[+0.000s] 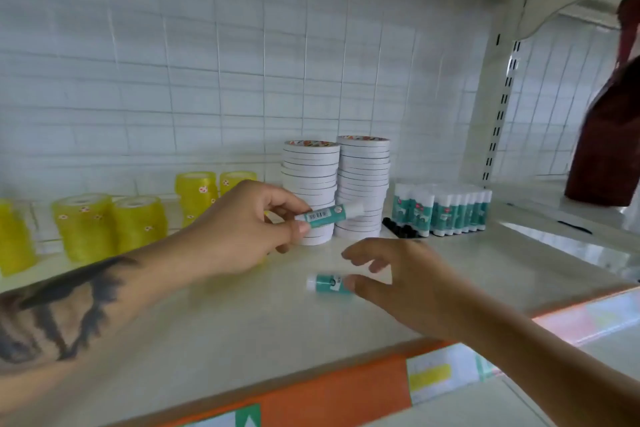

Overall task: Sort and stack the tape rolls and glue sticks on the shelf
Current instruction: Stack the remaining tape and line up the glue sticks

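My left hand (242,229) pinches a teal-and-white glue stick (329,213) between thumb and fingers, held level in front of two stacks of white tape rolls (336,184). A second glue stick (327,282) lies on its side on the shelf (242,322). My right hand (398,281) hovers over it with fingers spread and curved, the thumb tip at its right end. Several glue sticks (443,208) stand upright in rows right of the white stacks. Yellow tape rolls (107,225) stand at the left.
A wire grid panel backs the shelf. A white upright post (498,114) with slots stands at the right, with a dark red object (606,135) beyond it. An orange price strip (329,395) runs along the shelf's front edge.
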Available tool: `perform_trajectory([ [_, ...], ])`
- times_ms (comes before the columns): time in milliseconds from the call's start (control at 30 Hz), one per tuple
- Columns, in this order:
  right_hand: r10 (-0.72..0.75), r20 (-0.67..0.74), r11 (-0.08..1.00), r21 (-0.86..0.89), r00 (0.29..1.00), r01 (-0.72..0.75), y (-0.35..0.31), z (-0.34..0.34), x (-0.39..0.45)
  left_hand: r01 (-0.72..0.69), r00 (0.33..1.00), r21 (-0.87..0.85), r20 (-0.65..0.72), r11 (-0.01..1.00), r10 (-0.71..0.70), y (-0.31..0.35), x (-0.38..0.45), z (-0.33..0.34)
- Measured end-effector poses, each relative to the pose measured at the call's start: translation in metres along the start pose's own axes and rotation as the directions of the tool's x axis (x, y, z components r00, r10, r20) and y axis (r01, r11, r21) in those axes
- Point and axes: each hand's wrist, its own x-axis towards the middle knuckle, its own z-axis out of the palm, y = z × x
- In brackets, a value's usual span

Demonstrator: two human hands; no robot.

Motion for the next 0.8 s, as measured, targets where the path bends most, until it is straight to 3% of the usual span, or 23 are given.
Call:
perform_trajectory([
  [67,0.027,-0.138,0.966,0.259,0.99,0.01,0.001,-0.015,0.001,-0.002,1.0,-0.031,-0.016,1.0,0.002,0.008,0.008,0.008],
  [133,0.093,-0.255,0.847,0.528,0.962,0.058,0.0,-0.035,0.006,0.004,1.0,-0.06,-0.024,0.998,-0.006,0.019,0.018,0.018],
  [233,0.166,-0.33,0.724,0.681,0.929,0.112,0.005,-0.063,0.016,0.0,0.998,-0.118,-0.056,0.993,-0.007,0.04,0.034,0.038],
  [467,0.242,-0.405,0.758,0.646,0.882,0.089,0.054,-0.097,0.058,-0.012,0.99,-0.239,-0.141,0.971,-0.022,0.076,0.073,0.091],
  [567,0.207,-0.425,0.785,0.61,0.881,0.11,0.077,-0.107,0.071,-0.023,0.989,-0.19,-0.147,0.982,-0.005,0.079,0.084,0.11],
  [700,0.094,-0.447,0.923,0.373,0.889,0.091,0.102,-0.11,0.088,0.043,0.998,0.196,0.031,0.98,-0.05,0.056,0.075,0.12],
  [800,-0.023,-0.389,0.994,0.092,0.921,0.064,0.122,-0.098,0.101,0.021,0.964,0.513,0.218,0.858,-0.154,0.04,0.058,0.116],
])
